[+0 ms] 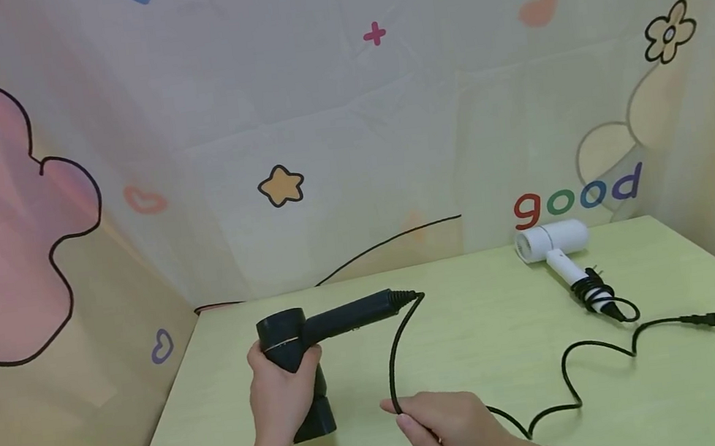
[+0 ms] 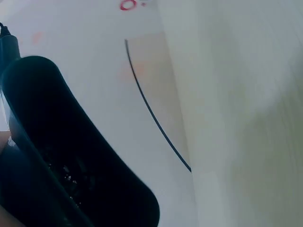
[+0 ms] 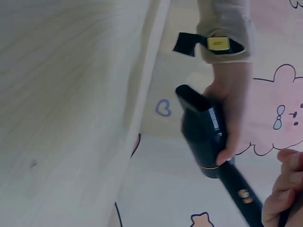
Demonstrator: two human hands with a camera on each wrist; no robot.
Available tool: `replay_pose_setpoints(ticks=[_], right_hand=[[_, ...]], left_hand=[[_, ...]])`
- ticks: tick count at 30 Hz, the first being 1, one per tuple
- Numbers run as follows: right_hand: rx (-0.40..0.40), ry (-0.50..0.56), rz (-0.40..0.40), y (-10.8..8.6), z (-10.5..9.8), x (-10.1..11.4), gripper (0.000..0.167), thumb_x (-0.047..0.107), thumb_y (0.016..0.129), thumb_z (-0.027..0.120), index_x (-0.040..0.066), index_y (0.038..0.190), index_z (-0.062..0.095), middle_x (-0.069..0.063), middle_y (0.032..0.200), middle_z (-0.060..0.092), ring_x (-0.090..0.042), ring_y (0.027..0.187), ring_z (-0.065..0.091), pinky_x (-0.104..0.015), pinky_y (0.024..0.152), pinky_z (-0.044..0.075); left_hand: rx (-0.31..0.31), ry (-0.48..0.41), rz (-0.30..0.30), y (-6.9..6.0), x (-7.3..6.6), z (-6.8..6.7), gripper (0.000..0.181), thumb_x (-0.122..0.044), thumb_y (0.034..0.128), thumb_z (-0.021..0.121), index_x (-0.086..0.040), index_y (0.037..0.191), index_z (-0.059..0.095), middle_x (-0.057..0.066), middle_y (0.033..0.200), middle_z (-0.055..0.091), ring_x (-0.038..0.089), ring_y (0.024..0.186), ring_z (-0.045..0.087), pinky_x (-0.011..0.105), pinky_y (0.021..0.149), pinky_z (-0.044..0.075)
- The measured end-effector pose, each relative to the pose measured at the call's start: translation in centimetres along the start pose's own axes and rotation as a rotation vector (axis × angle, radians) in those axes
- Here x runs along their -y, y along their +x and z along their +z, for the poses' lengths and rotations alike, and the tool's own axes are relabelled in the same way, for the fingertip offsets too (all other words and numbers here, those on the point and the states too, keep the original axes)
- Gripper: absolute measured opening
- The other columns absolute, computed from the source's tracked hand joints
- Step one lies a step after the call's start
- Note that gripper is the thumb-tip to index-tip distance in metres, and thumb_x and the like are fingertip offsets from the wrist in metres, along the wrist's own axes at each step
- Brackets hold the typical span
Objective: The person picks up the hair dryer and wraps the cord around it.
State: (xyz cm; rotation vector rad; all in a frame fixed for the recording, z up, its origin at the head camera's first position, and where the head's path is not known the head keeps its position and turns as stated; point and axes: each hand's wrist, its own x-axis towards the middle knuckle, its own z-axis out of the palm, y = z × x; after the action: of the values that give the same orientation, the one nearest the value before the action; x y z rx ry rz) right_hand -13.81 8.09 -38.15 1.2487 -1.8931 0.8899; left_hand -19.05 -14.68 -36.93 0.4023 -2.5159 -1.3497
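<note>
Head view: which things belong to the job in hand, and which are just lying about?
Likely in the job:
dark hair dryer, gripped by the left hand
its black cord, held by the right hand

Likely lying about:
white hair dryer, with its wrapped cord

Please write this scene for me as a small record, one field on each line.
left hand: grips the dark hair dryer by its body
right hand: pinches the black cord
dark hair dryer: held above the table
plug: on the table, at the black cord's far end
white hair dryer: lies near the table's back edge, its own cord wound around its handle
</note>
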Motion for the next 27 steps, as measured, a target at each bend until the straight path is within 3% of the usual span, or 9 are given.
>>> replay_pose_setpoints(ticks=[6, 11, 14, 19, 23, 27], right_hand=[[0.22, -0.062, 0.12, -0.1, 0.1, -0.6, 0.025, 0.011, 0.093, 0.055, 0.01, 0.116, 0.066, 0.009, 0.067, 0.056, 0.006, 0.055, 0.032, 0.001, 0.054, 0.027], [0.384, -0.018, 0.308, -0.4, 0.3, -1.4, 0.032, 0.018, 0.098, 0.05, 0.015, 0.128, 0.06, 0.01, 0.075, 0.054, 0.005, 0.06, 0.035, -0.005, 0.056, 0.033], [0.443, 0.093, 0.424, -0.6, 0.3, -2.1, 0.033, 0.024, 0.101, 0.045, 0.018, 0.131, 0.058, 0.009, 0.08, 0.057, 0.004, 0.063, 0.038, -0.01, 0.058, 0.039], [0.47, 0.379, 0.566, -0.7, 0.3, -3.6, 0.03, 0.03, 0.1, 0.046, 0.013, 0.109, 0.069, -0.002, 0.11, 0.07, 0.003, 0.062, 0.045, -0.015, 0.056, 0.04], [0.488, 0.554, 0.72, -0.7, -0.1, -4.4, 0.029, 0.03, 0.098, 0.051, 0.009, 0.103, 0.07, -0.007, 0.092, 0.073, 0.001, 0.054, 0.044, -0.016, 0.048, 0.036], [0.497, 0.603, 0.85, -0.7, -0.6, -4.8, 0.027, 0.029, 0.094, 0.057, 0.011, 0.111, 0.068, -0.005, 0.081, 0.07, -0.004, 0.062, 0.05, -0.021, 0.056, 0.042]], left_hand=[[0.107, -0.053, -0.036, -0.9, -1.0, -0.3, 0.092, -0.05, 0.0818, 0.065, -0.002, 0.144, 0.017, 0.021, 0.11, 0.059, 0.027, 0.086, 0.061, 0.038, 0.068, 0.049], [0.173, -0.095, -0.041, -1.7, -1.4, -0.2, 0.093, -0.048, 0.0808, 0.067, -0.002, 0.144, 0.017, 0.02, 0.11, 0.06, 0.026, 0.088, 0.062, 0.037, 0.068, 0.05], [0.209, -0.122, -0.045, -2.0, -1.4, 0.0, 0.092, -0.047, 0.0803, 0.068, -0.002, 0.144, 0.019, 0.019, 0.109, 0.061, 0.025, 0.087, 0.063, 0.038, 0.068, 0.05], [0.287, -0.164, -0.047, -2.3, -1.0, 0.4, 0.091, -0.043, 0.0801, 0.07, -0.002, 0.144, 0.02, 0.019, 0.112, 0.06, 0.024, 0.089, 0.064, 0.042, 0.072, 0.051], [0.351, -0.185, -0.031, -2.5, -0.7, 0.5, 0.088, -0.04, 0.0789, 0.072, -0.002, 0.142, 0.025, 0.019, 0.116, 0.058, 0.024, 0.09, 0.063, 0.041, 0.073, 0.051], [0.414, -0.187, -0.024, -2.8, -0.5, 0.3, 0.084, -0.038, 0.0779, 0.073, -0.002, 0.14, 0.03, 0.019, 0.115, 0.059, 0.024, 0.089, 0.064, 0.041, 0.073, 0.053]])
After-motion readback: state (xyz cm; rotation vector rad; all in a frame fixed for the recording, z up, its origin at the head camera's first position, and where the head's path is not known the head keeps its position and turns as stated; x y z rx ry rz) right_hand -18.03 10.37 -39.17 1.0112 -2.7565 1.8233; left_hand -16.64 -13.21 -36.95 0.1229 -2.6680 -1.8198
